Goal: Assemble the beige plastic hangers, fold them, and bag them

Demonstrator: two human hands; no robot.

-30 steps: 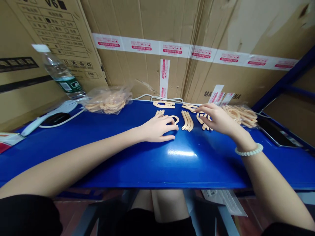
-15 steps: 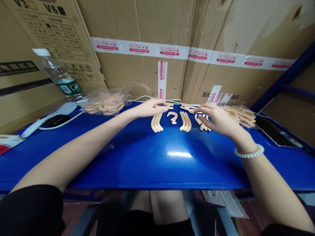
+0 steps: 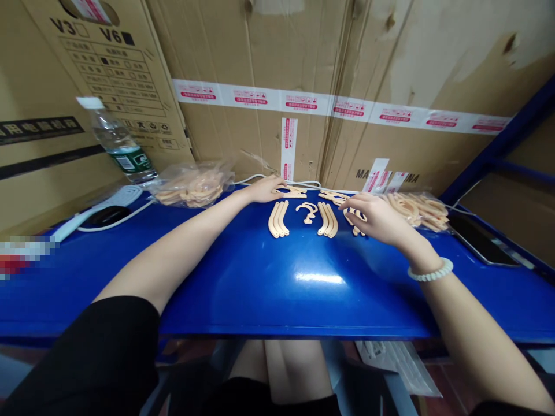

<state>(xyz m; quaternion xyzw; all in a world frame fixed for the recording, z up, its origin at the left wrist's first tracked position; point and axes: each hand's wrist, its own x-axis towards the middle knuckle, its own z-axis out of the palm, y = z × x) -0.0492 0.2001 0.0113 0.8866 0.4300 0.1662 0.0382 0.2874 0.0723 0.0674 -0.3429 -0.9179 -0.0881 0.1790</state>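
My left hand (image 3: 265, 189) is at the back of the blue table, its thumb and fingers closed about the left end of a flat beige hanger piece (image 3: 295, 193). Over a cluster of small beige parts (image 3: 356, 230) at the right hovers my right hand (image 3: 376, 216), thumb and fingers apart and partly covering them. Between the hands lie curved hanger arms (image 3: 278, 219) in a group, a second such group (image 3: 328, 219), and hanger hooks (image 3: 307, 212) in the middle. Crossed flat pieces (image 3: 333, 197) rest behind the right group.
Clear bags of beige parts stand at the left (image 3: 191, 186) and right (image 3: 418, 209). A water bottle (image 3: 125, 150), a dark mouse-like object (image 3: 109, 215) and a white cable are at the left. A phone-like device (image 3: 481, 240) lies at the right. Cardboard (image 3: 243, 127) walls the back.
My left hand has moved left, uncovering more of the flat piece. The hooks in the middle appear spread slightly. My right hand stays over the small parts. The view has shifted a little.
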